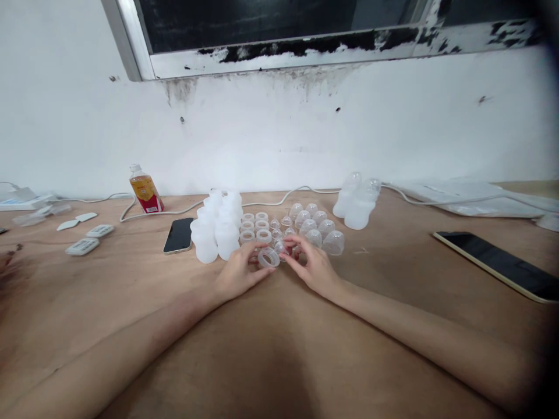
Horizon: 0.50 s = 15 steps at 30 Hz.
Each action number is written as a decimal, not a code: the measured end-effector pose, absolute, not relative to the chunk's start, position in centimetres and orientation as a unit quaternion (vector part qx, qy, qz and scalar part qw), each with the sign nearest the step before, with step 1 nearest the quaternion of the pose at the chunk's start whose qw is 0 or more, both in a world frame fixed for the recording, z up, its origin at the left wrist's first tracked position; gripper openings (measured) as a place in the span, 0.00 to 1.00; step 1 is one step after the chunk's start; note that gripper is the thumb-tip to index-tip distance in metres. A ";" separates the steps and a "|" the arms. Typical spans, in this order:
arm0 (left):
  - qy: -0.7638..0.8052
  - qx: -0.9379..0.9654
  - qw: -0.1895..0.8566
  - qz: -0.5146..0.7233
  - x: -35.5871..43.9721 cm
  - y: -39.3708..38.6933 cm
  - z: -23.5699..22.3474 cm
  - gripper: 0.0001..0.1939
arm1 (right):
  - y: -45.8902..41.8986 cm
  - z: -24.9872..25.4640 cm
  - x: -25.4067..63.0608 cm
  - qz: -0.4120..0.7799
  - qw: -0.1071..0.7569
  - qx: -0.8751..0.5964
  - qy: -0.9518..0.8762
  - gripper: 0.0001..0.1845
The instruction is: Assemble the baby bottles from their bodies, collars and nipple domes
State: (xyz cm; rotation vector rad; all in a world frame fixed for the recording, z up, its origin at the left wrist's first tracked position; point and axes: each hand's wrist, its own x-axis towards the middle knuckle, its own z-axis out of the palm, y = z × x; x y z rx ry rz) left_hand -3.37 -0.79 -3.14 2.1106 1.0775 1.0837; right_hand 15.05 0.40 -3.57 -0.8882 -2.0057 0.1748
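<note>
Between the thumb and fingers of my left hand (241,269) is a translucent screw ring (268,258), tilted so its opening faces me. Close on its right, my right hand (315,266) has thumb and fingertips closed on a clear bottle nipple (280,247), partly hidden by the fingers. More nipples (275,224) stand in rows just behind. To their left lie several matching rings (261,225), and beyond those stand frosted white bottles (205,243) in a block. Clear dome caps (334,242) are lined up behind and right of my right hand.
Capped bottles (357,210) stand near the wall. A phone (178,235) lies left of the white bottles, a larger phone (502,265) at right. At left are a drink bottle (147,191) and small white packs (82,247). A white cable (279,203) runs along the back; plastic bags (463,195) lie back right.
</note>
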 end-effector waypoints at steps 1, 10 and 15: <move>0.397 0.784 0.258 0.402 -3.4 -0.8 -3.2 0.21 | 0.3 -3.6 15.0 0.060 0.445 -0.344 -0.825 0.13; 0.356 0.813 0.205 0.413 -3.5 -0.9 -2.9 0.20 | -0.2 -3.2 15.0 0.051 0.394 -0.241 -0.886 0.12; 0.310 0.838 0.153 0.422 -3.6 -1.0 -2.6 0.20 | 0.1 -3.1 14.8 0.170 0.417 -0.325 -0.832 0.19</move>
